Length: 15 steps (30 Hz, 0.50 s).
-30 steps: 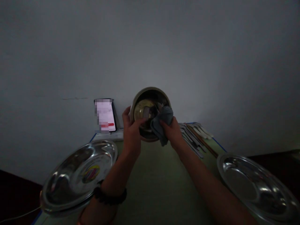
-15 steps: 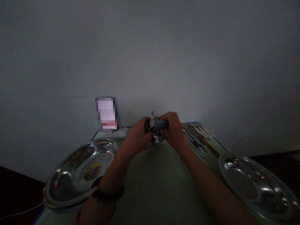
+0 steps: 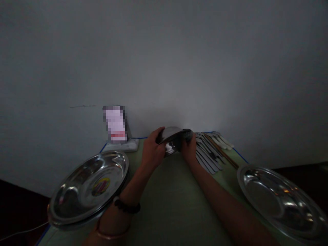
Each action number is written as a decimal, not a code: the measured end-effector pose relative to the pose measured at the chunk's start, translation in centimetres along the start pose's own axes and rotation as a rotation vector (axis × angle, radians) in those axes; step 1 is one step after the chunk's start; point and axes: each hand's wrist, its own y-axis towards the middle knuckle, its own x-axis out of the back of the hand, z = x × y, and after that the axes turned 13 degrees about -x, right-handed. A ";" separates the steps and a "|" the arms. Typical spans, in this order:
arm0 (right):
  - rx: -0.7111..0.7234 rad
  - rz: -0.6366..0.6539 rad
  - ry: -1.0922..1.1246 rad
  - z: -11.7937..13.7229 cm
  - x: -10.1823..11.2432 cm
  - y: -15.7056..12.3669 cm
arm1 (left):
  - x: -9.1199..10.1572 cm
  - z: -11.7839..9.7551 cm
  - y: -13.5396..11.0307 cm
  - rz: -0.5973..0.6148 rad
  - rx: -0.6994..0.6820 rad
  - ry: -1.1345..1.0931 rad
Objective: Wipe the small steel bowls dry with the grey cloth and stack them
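Near the far edge of the table, my left hand [image 3: 153, 150] is closed on the left rim of a shallow rounded metal bowl [image 3: 171, 131], tilted with its smooth outer side up. My right hand [image 3: 189, 148] is wrapped round a dark piece with a mesh-like texture [image 3: 189, 135] at the bowl's right side. I cannot tell whether the two pieces are joined. Under them shows a shiny metal dish [image 3: 170, 148], partly hidden by my hands. My right fingers are mostly out of sight behind the mesh piece.
Stacked steel basins [image 3: 112, 159] stand on the left, and another steel basin [image 3: 269, 198] on the right. Several pieces of cutlery [image 3: 207, 160] and brown chopsticks [image 3: 222, 153] lie right of my hands. A phone [image 3: 115, 123] stands on a white base [image 3: 123, 146] near the wall.
The mesh piece has turned and shifted right with my right hand. The smooth rounded metal side now faces up between my hands. Both hands have rotated.
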 end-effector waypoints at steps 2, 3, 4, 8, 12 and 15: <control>-0.021 0.002 0.018 -0.7 -0.5 -0.5 | 0.0 0.6 -0.4 -0.042 0.005 -0.031; -0.033 0.006 0.027 -0.9 -0.8 -0.8 | 0.0 1.0 -0.7 -0.068 0.004 -0.047; -0.046 0.011 0.040 -1.1 -1.0 -1.0 | 0.0 1.5 -0.9 -0.108 0.002 -0.068; -0.115 0.040 0.130 -1.5 -1.6 -1.6 | -1.3 4.2 -2.2 -0.341 0.054 -0.249; -0.152 0.058 0.146 -1.8 -1.7 -1.5 | -3.1 6.9 -3.7 -0.493 0.250 -0.320; -0.158 0.047 0.142 -1.9 -1.8 -1.5 | -3.5 8.0 -4.4 -0.477 0.301 -0.289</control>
